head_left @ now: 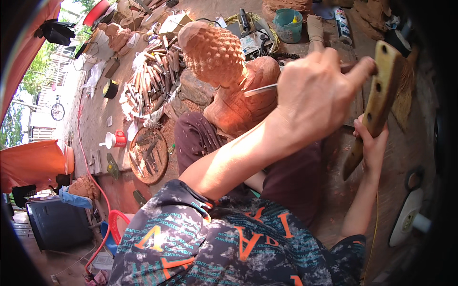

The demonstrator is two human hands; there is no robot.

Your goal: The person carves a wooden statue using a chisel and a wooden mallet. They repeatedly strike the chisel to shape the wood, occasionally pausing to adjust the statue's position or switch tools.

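A carved reddish-brown wooden figure (pixel 260 95), its head (pixel 214 57) covered in rows of small knobs, sits by my knees. My left hand (pixel 312 93) is closed around a chisel, whose metal blade (pixel 260 90) points left at the figure's neck and shoulder. I cannot tell whether the tip touches the wood. To the right, my right hand (pixel 372 138) grips a long yellowish-brown wooden bat (pixel 381 86) with dark round marks. The bat stands steeply tilted. Its upper part is close to an outstretched finger of my left hand; whether they touch is unclear.
A pile of carving chisels (pixel 155 71) lies left of the figure. Nearer stand a round wooden tray (pixel 162 164) with tools and a red-and-white cup (pixel 114 139). A teal bucket (pixel 287 28) and spray can (pixel 342 26) are at the back. A red hose (pixel 88 164) runs down the left.
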